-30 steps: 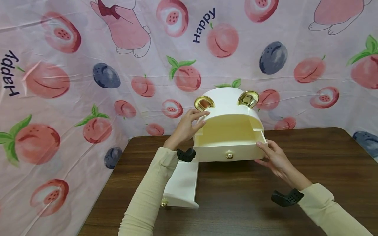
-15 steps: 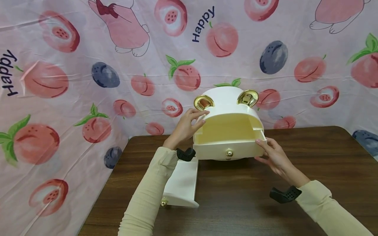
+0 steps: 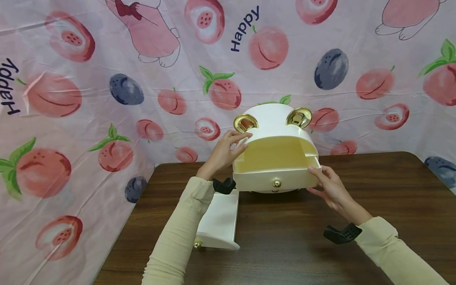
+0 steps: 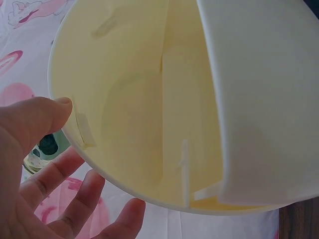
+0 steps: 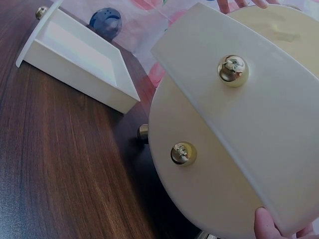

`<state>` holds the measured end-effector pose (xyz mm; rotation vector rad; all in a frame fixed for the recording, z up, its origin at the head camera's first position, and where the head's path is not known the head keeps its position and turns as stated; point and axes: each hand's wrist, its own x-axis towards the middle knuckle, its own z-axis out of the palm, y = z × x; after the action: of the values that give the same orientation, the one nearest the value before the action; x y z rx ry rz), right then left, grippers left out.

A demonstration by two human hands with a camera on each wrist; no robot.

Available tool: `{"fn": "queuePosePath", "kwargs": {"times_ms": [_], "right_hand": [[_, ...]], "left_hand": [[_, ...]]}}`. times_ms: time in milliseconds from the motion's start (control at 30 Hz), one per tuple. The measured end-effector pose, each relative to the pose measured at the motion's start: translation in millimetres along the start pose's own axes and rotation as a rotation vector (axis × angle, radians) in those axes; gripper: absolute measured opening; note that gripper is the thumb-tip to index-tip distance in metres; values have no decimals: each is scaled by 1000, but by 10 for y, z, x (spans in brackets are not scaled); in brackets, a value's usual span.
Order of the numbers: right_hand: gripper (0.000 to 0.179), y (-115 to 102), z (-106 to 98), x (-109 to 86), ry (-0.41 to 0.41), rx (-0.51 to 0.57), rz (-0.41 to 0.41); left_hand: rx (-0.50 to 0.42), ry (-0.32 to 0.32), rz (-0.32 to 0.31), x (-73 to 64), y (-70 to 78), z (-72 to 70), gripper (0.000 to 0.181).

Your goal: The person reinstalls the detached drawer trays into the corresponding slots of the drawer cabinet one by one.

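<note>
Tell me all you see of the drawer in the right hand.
The drawer has a wide, cream-white, plastic-looking front with a round, shiny gold knob at its centre. It juts from the rounded cabinet at the foot of the arched opening, above a lower knobbed front, looking roughly level in the head view. The right hand grips its right end; the drawer's floor is hidden.

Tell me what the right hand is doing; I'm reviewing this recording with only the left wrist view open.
Observer: In the head view, the right hand grips the right end of the drawer that juts from the white cabinet.

Reviewer: Is any drawer lying apart from the cabinet?

Observer: Yes, a separate drawer rests on the table, nearer the person and to the cabinet's left.
</note>
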<state>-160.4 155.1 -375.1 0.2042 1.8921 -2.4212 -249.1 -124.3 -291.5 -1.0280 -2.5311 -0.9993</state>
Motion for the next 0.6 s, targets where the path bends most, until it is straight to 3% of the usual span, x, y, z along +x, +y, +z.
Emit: {"fn": "queuePosePath", "kwargs": {"times_ms": [600], "right_hand": [[28,-10,31,7,49,-8,-10]], "left_hand": [[-20,1,-10,8,5,2,32]]}}
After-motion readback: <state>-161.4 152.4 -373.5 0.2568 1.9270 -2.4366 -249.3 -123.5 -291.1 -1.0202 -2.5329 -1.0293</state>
